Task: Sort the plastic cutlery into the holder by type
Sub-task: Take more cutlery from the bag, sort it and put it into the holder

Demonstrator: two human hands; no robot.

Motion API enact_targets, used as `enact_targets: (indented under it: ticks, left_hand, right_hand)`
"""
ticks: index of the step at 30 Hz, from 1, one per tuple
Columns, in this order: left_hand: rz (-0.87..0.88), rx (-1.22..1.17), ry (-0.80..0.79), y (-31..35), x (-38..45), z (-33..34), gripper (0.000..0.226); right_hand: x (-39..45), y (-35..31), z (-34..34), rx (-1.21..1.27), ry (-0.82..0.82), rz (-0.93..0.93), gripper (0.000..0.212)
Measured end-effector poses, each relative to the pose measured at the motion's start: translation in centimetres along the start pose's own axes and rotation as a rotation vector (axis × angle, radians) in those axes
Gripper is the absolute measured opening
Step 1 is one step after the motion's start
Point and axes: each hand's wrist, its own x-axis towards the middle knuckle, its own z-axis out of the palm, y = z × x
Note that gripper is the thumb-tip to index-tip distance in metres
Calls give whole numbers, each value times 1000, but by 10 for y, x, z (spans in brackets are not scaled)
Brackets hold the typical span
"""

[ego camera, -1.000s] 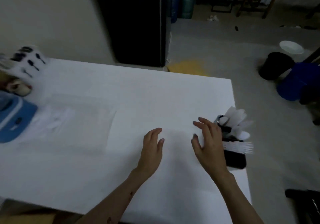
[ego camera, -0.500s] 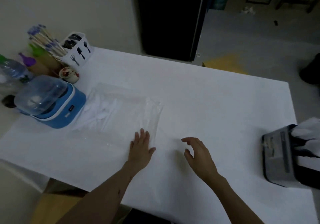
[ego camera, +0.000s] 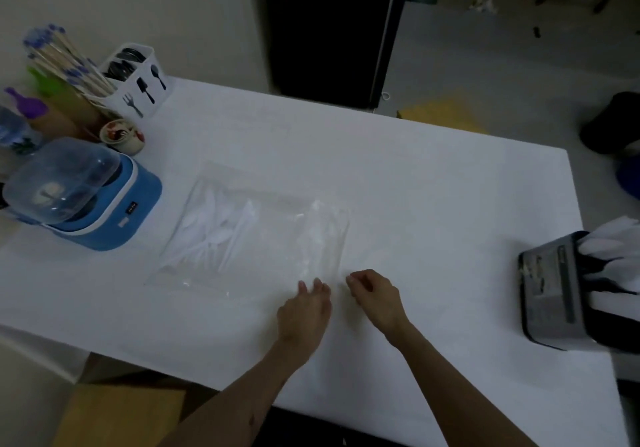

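A clear plastic bag (ego camera: 277,238) lies flat on the white table (ego camera: 415,187), with white plastic cutlery (ego camera: 218,228) bunched inside its left half. My left hand (ego camera: 304,311) rests at the bag's near right corner, fingers together and touching its edge. My right hand (ego camera: 375,296) sits just right of that corner with its fingers curled; whether it pinches the bag I cannot tell. A dark holder (ego camera: 561,290) with white cutlery in it (ego camera: 613,256) stands at the table's right edge.
At the far left corner stand a white caddy (ego camera: 138,79) printed with fork, knife and spoon marks, a tub of sticks (ego camera: 65,62), a small cup (ego camera: 121,135) and a blue appliance with a clear lid (ego camera: 86,197). The table's near edge lies close below my forearms.
The view swung left, away from the dark holder. Both hands moved to the bag's near right corner and came close together; my right hand's fingers curled in.
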Motion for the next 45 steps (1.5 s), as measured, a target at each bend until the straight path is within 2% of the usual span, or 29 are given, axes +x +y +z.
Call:
enact_targets:
  ticks: [2,5,8,10,12,13,15,17,19,21,23,28,32,38,41,43,45]
  left_hand:
    - [103,-111,-13,19,-17,16,47]
    - [254,-447,-96,48,-38,28,56]
    - [343,-708,-214,60,-38,30,37]
    - [316,-711,-51,55,-27,27,39]
    - [230,-651,259,40,-11,23,39]
    - [166,-616,392,29,-1,20,31]
    - [5,-508,542,8,19,13,23]
    - [-232,-418,552,-7,34,2,32]
    - [-449,-429,491,-16,42,-10,44]
    - [-579,-541,430,-24,47,-21,49]
    - [-616,-596,395,-28,50,-29,44]
    - [-509,-678,488,-2,36,-56,24]
    - [-222,-736,666,37,8,-91,15]
    - [64,-718,773,82,-28,-149,11]
    - [107,-736,824,92,-38,-170,8]
    - [124,-753,862,96,-44,-178,9]
    - [182,-733,890,100,-48,-183,10]
  right_hand:
    - [1,8,-4,99,68,113,35]
    - [3,31,-18,175,205,279,32]
    - [2,59,-43,43,367,305,22]
    - [-1,71,-61,36,429,321,21]
    - [-2,80,-74,43,458,312,19]
    - [-2,83,-77,56,463,291,18]
    - [-3,86,-81,101,468,240,13]
    - [-3,87,-82,127,468,213,12]
    - [-4,84,-83,131,462,214,14]
    - [-5,82,-86,125,460,213,15]
    - [-4,79,-89,109,440,208,15]
    - [1,81,-99,177,419,244,15]
    - [-1,90,-109,295,451,306,12]
    - [-3,101,-113,489,469,403,12]
    - [0,104,-114,633,406,463,15]
    - [-1,100,-115,789,337,504,5]
    - [-3,95,-116,906,242,555,10]
